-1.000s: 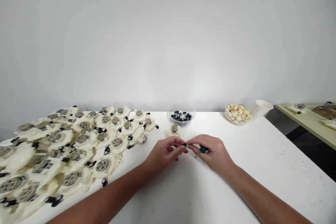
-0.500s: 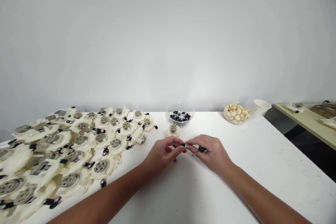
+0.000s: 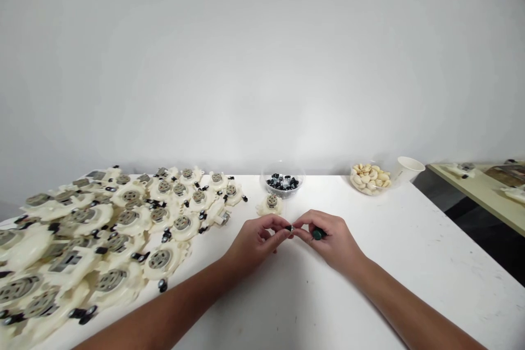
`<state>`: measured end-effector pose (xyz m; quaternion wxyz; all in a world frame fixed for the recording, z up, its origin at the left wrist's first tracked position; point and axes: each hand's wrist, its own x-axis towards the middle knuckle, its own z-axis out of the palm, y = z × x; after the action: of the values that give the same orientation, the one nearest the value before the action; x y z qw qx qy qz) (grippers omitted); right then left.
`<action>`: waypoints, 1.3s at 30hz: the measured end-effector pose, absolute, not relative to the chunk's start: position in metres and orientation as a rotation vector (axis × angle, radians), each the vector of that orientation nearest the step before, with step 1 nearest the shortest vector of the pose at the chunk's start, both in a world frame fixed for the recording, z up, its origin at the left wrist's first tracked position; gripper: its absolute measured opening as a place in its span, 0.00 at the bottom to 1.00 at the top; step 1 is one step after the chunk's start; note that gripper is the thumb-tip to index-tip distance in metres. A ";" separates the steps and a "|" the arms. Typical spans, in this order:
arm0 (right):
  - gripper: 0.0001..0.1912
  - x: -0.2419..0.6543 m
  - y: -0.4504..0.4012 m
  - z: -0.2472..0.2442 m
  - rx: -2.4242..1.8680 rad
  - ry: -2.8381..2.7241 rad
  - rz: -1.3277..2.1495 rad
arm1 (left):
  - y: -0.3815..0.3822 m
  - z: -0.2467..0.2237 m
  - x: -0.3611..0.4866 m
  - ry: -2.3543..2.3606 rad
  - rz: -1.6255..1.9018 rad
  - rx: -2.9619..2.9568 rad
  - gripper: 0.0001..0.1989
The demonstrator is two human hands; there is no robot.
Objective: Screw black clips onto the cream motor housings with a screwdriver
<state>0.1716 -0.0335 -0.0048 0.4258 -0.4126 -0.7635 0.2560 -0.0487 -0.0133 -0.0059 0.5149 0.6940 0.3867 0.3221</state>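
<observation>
My left hand is closed, pinching a small black part between thumb and forefinger. The fingertips of my right hand meet it from the other side, at a tiny shiny metal bit too small to name. A tool with a dark green handle, which looks like a screwdriver, is tucked in my right hand; its shaft is mostly hidden. Just beyond my hands, a cream plastic housing with a grey motor lies on the white table.
A clear bowl of small black parts and metal bits stands at the back. To its right are a bowl of cream plastic pieces and a white paper cup. Several motor housings cover the left. Another table is at far right.
My right fingertips have shifted slightly at the small part. The green handle has turned in my right hand, and the metal shaft seen before is now hidden.
</observation>
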 end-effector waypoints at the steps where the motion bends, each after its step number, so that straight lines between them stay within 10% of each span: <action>1: 0.05 0.171 -0.034 -0.005 -1.070 -1.900 0.656 | -0.014 -0.005 -0.049 0.942 0.771 1.679 0.13; 25: 0.11 0.181 -0.033 0.009 -1.330 -1.879 0.791 | 0.002 0.000 -0.056 0.895 0.959 1.102 0.16; 39: 0.07 0.188 -0.023 0.002 -1.408 -1.829 0.902 | -0.010 -0.005 -0.049 0.992 0.775 1.808 0.08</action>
<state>0.1882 -0.0233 0.0021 0.3255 -0.5373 -0.6979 0.3440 -0.0491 -0.0103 -0.0054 0.4521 0.7321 0.4015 0.3136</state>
